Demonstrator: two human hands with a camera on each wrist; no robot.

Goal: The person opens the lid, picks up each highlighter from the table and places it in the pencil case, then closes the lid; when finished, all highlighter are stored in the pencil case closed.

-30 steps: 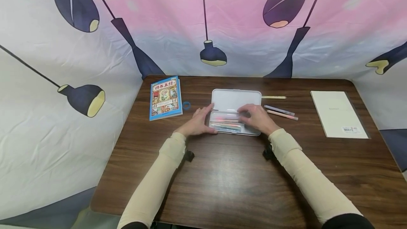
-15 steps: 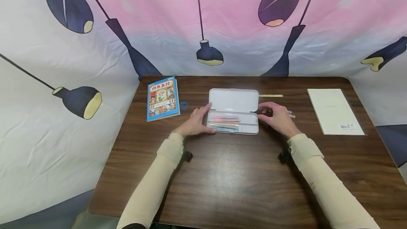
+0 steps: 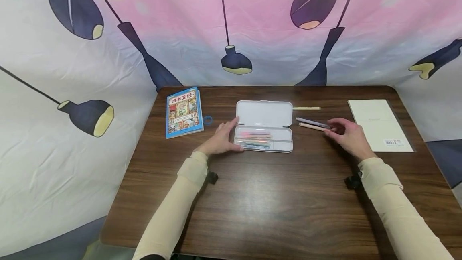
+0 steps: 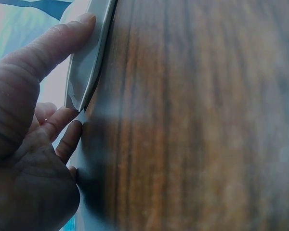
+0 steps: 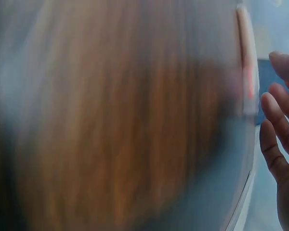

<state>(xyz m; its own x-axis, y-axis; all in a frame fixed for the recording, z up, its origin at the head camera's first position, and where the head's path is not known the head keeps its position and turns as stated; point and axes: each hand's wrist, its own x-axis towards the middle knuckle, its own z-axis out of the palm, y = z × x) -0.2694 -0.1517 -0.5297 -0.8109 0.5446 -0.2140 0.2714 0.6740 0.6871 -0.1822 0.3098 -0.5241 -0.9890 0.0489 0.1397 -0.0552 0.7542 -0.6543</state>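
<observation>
A white pencil case [image 3: 264, 114] lies with its lid folded back, several coloured pens [image 3: 255, 140] in its lower tray. My left hand [image 3: 218, 141] holds the case's left end, thumb along the near edge and fingers at the far corner. In the left wrist view the thumb [image 4: 55, 45] lies against the case's side. My right hand [image 3: 348, 136] is over the right ends of a lilac pen [image 3: 311, 122] and a peach pen [image 3: 311, 127] on the table. Its fingers [image 5: 274, 110] are spread and loosely bent in the right wrist view, beside a pen [image 5: 246, 53].
A yellow pen [image 3: 306, 108] lies right of the case's lid. To the left are a blue-edged book [image 3: 185, 112] and a small blue ring [image 3: 207, 120]. A cream notebook [image 3: 379, 125] lies at the right, close beyond my right hand. A printed cloth [image 3: 198, 27] hangs behind the table.
My right hand has left the inside of the pencil case and moved right to the two pens on the table. My left hand has stayed at the case.
</observation>
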